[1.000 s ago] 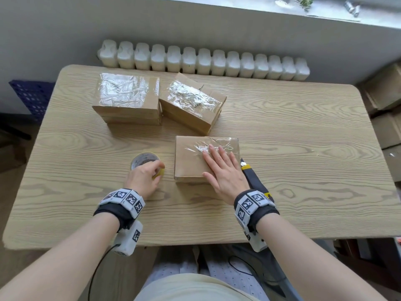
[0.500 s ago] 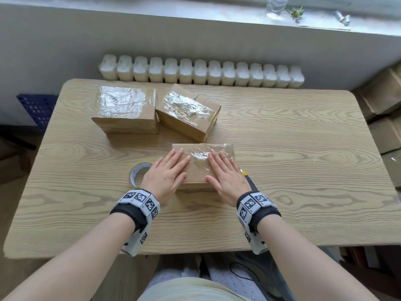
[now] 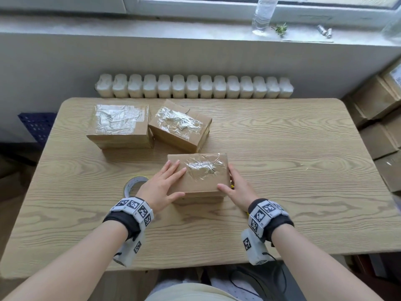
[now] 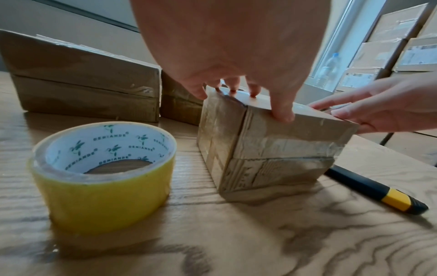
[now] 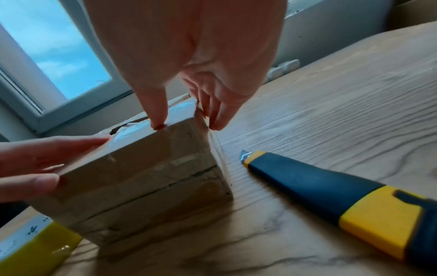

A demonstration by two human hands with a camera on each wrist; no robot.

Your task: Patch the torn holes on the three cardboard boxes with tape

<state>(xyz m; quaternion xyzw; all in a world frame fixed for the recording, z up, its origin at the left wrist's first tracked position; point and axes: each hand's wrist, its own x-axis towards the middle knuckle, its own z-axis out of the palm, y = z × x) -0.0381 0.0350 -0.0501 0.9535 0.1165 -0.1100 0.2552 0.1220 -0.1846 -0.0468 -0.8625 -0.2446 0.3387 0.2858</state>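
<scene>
The near cardboard box [image 3: 201, 183] lies at the table's front centre, with a crinkled clear tape patch [image 3: 202, 166] on its top. My left hand [image 3: 167, 183] rests on the box's left end, fingers straight on top and thumb at the front edge. My right hand [image 3: 236, 185] is at the right end, with its thumb on the top front corner and its fingers against the right side [image 5: 189, 112]. Two more boxes stand behind: a taped one at far left [image 3: 119, 124] and a taped, angled one [image 3: 180, 127].
A yellow tape roll [image 3: 134, 185] stands on the wooden table [image 3: 282, 170] just left of my left hand. A black-and-yellow utility knife [image 5: 331, 190] lies right of the near box, blade tip showing. Stacked cartons [image 3: 382, 118] stand off the table's right edge.
My left hand left the tape roll and went onto the near box. Both hands then slid apart from the top's middle to the box's ends, and the right hand now reaches over the right edge.
</scene>
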